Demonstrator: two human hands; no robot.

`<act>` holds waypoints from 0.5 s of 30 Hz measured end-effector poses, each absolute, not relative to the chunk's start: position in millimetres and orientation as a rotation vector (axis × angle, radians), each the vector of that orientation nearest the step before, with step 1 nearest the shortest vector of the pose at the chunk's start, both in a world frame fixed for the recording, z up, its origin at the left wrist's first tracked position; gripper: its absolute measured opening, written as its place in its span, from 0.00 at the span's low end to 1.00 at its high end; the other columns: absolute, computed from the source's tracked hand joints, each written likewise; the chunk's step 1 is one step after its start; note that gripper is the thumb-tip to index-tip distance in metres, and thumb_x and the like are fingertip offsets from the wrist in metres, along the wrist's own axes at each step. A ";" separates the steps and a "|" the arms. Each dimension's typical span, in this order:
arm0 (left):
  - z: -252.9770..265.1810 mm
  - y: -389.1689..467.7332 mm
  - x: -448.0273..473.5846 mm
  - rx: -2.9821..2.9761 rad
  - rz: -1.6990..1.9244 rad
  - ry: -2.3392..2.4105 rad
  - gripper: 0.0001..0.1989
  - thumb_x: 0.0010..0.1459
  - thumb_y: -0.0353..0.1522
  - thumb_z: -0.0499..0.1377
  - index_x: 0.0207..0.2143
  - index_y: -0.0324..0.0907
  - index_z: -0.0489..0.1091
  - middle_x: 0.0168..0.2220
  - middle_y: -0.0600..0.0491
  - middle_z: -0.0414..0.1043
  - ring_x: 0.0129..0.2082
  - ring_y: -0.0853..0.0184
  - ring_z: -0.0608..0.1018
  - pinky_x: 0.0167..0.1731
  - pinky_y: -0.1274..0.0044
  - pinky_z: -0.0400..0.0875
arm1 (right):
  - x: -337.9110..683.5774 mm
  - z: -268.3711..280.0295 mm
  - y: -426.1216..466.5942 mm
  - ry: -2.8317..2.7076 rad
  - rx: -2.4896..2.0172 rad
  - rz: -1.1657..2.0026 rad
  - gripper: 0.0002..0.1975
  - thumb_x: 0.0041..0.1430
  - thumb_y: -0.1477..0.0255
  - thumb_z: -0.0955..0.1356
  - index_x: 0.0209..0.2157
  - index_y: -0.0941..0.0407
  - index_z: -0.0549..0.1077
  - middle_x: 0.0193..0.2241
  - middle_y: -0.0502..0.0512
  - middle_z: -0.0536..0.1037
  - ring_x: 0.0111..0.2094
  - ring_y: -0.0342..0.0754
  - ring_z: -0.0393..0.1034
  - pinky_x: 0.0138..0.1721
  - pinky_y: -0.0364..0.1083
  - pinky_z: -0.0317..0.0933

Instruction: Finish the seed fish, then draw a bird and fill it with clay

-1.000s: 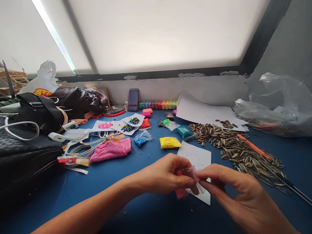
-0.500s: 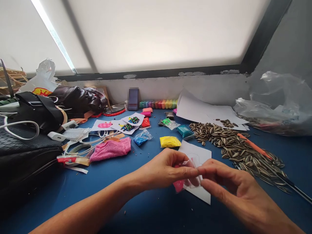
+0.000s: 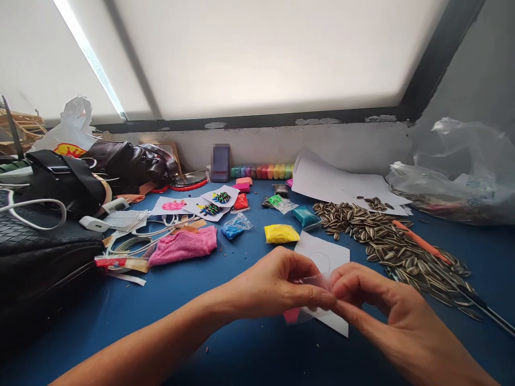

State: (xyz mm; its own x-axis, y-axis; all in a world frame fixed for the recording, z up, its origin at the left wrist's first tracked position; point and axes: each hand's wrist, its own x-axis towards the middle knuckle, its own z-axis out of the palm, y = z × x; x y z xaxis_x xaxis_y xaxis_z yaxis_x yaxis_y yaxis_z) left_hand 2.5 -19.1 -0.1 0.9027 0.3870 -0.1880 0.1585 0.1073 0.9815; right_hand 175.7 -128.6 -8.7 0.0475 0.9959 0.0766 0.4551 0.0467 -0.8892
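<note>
Between my two hands is a small clear plastic bag [image 3: 317, 281] with a pink lump, perhaps modelling clay, in its lower left part. My left hand [image 3: 281, 284] pinches the bag between thumb and fingers. At the bag's right edge, the fingertips of my right hand [image 3: 374, 300] are closed on the plastic, close to my left thumb tip. Beneath them lies a white sheet of paper [image 3: 338, 252] with a faint drawn outline, partly hidden by my hands. Just beyond is a yellow packet [image 3: 280, 234], with a teal packet [image 3: 306, 217] to its right.
Sunflower seeds [image 3: 382, 241] spread over the right side, with an orange-handled tool [image 3: 420, 241] on them. A blue packet [image 3: 235, 226] and a pink cloth [image 3: 183, 246] lie left. Decorated paper pieces [image 3: 211, 208] sit farther back. Black bags [image 3: 48, 257] fill the left edge.
The bag has turned in my hands, its pink lump now lower and more hidden. My right fingers have curled in tighter against the bag's edge.
</note>
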 end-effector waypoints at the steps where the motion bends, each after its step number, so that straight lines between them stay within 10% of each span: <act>1: -0.5 -20.0 3.1 1.469 0.179 0.467 0.18 0.52 0.43 0.67 0.31 0.34 0.75 0.26 0.53 0.70 0.25 0.73 0.69 0.22 0.82 0.62 | 174.8 -10.4 -129.8 -1.520 -1.548 0.873 0.12 0.60 0.59 0.69 0.28 0.51 0.74 0.27 0.50 0.75 0.30 0.47 0.69 0.32 0.44 0.64; 10: 6.8 -5.6 -2.3 1.731 0.293 0.604 0.02 0.57 0.27 0.57 0.33 0.38 0.71 0.26 0.56 0.70 0.26 0.73 0.72 0.25 0.82 0.64 | 178.9 -5.8 -126.7 -1.556 -1.666 0.716 0.14 0.63 0.58 0.65 0.29 0.52 0.74 0.25 0.48 0.75 0.27 0.45 0.70 0.27 0.42 0.63; 15: 9.9 17.1 -18.1 2.221 0.141 0.768 0.12 0.53 0.24 0.57 0.40 0.43 0.71 0.27 0.59 0.67 0.28 0.70 0.71 0.28 0.79 0.62 | 193.2 -12.7 -122.9 -1.888 -1.764 0.536 0.13 0.66 0.64 0.62 0.31 0.51 0.75 0.22 0.48 0.73 0.22 0.44 0.65 0.23 0.43 0.58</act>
State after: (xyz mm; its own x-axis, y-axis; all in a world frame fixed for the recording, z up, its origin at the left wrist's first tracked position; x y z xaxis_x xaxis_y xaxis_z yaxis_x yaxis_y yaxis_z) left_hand -18.1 17.1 9.9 0.8124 0.5672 -0.1349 0.4826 -0.5245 0.7014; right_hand 193.2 -122.9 -12.7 -0.0377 0.9952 0.0901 0.7994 0.0842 -0.5948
